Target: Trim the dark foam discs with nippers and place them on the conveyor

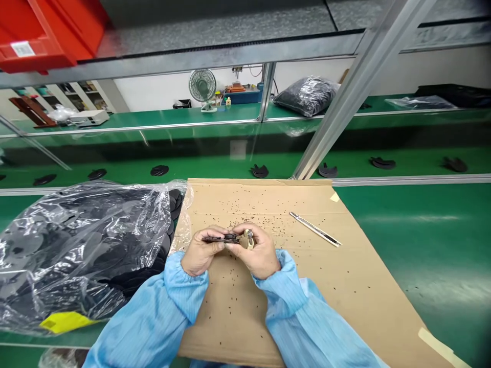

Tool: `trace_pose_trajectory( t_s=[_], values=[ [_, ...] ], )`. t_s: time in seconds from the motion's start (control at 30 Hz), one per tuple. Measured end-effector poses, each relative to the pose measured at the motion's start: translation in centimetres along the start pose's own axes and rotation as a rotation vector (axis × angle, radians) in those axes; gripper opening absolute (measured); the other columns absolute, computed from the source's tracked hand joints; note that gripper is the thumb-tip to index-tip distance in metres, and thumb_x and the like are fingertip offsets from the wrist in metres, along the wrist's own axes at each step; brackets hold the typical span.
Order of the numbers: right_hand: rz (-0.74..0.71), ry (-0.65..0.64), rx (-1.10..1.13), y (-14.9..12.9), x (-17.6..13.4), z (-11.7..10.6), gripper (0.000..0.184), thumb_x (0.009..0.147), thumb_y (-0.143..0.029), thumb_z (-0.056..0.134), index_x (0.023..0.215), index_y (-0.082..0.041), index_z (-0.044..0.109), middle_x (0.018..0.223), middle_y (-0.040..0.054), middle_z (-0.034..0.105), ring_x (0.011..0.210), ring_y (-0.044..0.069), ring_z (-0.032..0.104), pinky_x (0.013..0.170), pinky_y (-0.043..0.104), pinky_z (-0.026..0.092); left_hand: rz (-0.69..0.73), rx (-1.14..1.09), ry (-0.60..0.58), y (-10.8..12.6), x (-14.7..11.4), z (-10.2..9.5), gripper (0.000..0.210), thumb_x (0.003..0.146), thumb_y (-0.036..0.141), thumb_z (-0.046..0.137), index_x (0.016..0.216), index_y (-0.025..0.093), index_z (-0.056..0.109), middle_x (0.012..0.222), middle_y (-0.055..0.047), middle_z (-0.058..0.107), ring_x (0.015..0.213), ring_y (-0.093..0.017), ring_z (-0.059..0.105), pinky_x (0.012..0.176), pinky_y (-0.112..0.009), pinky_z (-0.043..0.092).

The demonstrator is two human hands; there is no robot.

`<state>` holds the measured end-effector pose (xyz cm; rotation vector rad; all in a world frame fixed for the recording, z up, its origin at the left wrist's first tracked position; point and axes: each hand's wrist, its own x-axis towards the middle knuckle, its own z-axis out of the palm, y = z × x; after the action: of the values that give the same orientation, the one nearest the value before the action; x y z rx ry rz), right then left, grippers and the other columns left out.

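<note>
Over the cardboard sheet (307, 286), my two hands meet. In my left hand (197, 254) is a thin black plastic part (219, 238), seen nearly edge-on and pinched between thumb and fingers. My right hand (261, 251) is closed on a small cream-coloured tool with a metal piece (249, 239), whose exact kind I cannot make out. The tool's end is at the right end of the black part; whether they touch is hidden by the fingers. Tiny dark scraps (264, 221) are scattered over the cardboard around both hands.
A clear plastic bag (88, 230) of round black parts lies at left. A utility knife (315, 229) rests on the cardboard to the right. Beyond a metal rail, black parts (260, 171) sit spaced along a green surface. A slanted metal post (345, 97) and overhead shelf frame the bench.
</note>
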<state>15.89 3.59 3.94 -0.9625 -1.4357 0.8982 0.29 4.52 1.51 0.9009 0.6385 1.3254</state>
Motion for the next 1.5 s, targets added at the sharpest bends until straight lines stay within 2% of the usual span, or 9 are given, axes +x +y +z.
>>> trace_pose_trajectory(
  t_s=[0.27,0.37,0.5,0.67,0.83,0.93,1.07,1.23,1.5],
  values=[
    [0.014,0.066,-0.042,-0.1,-0.3,0.3,0.018,0.067,-0.029,0.075,0.075,-0.020,0.061,0.072,0.0009,0.063,0.063,0.015,0.058,0.059,0.027,0.048,-0.048,0.003,0.020,-0.1,-0.1,0.2,0.020,0.054,0.016,0.085,0.067,0.016,0.070,0.085,-0.004,0.067,0.086,-0.020,0.063,0.086,-0.037,0.048],
    [0.026,0.067,0.017,0.2,-0.5,0.6,0.023,0.069,-0.028,0.074,0.087,-0.021,0.062,0.078,0.0017,0.066,0.069,0.017,0.062,0.065,0.029,0.052,-0.109,-0.087,0.032,-0.1,-0.1,0.2,0.023,0.055,0.014,0.084,0.073,0.017,0.069,0.088,-0.004,0.068,0.090,-0.019,0.063,0.087,-0.034,0.048],
    [-0.007,0.021,0.111,0.3,-0.6,0.9,0.040,0.071,-0.026,0.074,0.108,-0.023,0.059,0.099,0.0042,0.068,0.090,0.020,0.065,0.082,0.034,0.053,-0.309,-0.236,0.061,0.0,0.1,-0.1,0.038,0.066,0.019,0.079,0.101,0.020,0.066,0.096,-0.004,0.067,0.091,-0.017,0.063,0.079,-0.028,0.051],
    [-0.071,0.006,0.050,0.2,-0.7,0.9,0.023,0.079,-0.022,0.065,0.102,-0.023,0.063,0.098,0.0046,0.069,0.088,0.019,0.065,0.083,0.034,0.053,-0.432,-0.296,0.071,0.0,0.2,-0.5,0.037,0.072,0.021,0.075,0.106,0.017,0.063,0.096,-0.005,0.066,0.085,-0.016,0.063,0.070,-0.026,0.053],
    [-0.147,0.065,-0.066,0.5,-0.8,1.1,0.013,0.080,-0.019,0.063,0.093,-0.023,0.064,0.091,0.0038,0.069,0.082,0.018,0.066,0.078,0.032,0.054,-0.514,-0.318,-0.020,-0.7,-0.2,-0.9,0.030,0.075,0.032,0.072,0.100,0.017,0.065,0.096,-0.006,0.064,0.076,-0.014,0.061,0.063,-0.026,0.054],
    [-0.194,0.054,-0.111,0.6,-0.8,1.1,0.011,0.081,-0.018,0.061,0.091,-0.023,0.064,0.091,0.0041,0.069,0.086,0.019,0.066,0.080,0.032,0.053,-0.520,-0.319,-0.053,-0.9,-0.3,-1.0,0.031,0.073,0.036,0.073,0.097,0.016,0.064,0.087,-0.005,0.063,0.069,-0.012,0.059,0.053,-0.020,0.049],
    [-0.207,0.035,-0.078,0.4,-0.7,0.9,0.005,0.083,-0.018,0.061,0.084,-0.022,0.063,0.087,0.0043,0.069,0.088,0.020,0.066,0.080,0.033,0.052,-0.511,-0.257,-0.066,-0.4,-0.3,-0.6,0.042,0.070,0.037,0.076,0.103,0.017,0.062,0.072,-0.002,0.056,0.060,-0.009,0.053,0.042,-0.014,0.039],
    [-0.168,0.045,-0.042,0.4,-0.7,1.0,0.006,0.082,-0.021,0.062,0.077,-0.022,0.061,0.080,0.0041,0.068,0.077,0.019,0.065,0.072,0.033,0.053,-0.453,-0.209,0.000,0.2,-0.4,0.3,0.048,0.065,0.037,0.080,0.105,0.019,0.060,0.074,0.001,0.052,0.056,-0.006,0.047,0.038,-0.013,0.032],
    [-0.142,0.100,-0.017,0.7,-0.8,1.7,0.004,0.080,-0.018,0.064,0.079,-0.022,0.063,0.083,0.0041,0.068,0.081,0.019,0.065,0.076,0.034,0.053,-0.437,-0.237,-0.006,-0.2,-0.2,0.0,0.052,0.068,0.037,0.077,0.114,0.020,0.059,0.074,0.000,0.053,0.056,-0.007,0.046,0.040,-0.015,0.030]
  ],
)
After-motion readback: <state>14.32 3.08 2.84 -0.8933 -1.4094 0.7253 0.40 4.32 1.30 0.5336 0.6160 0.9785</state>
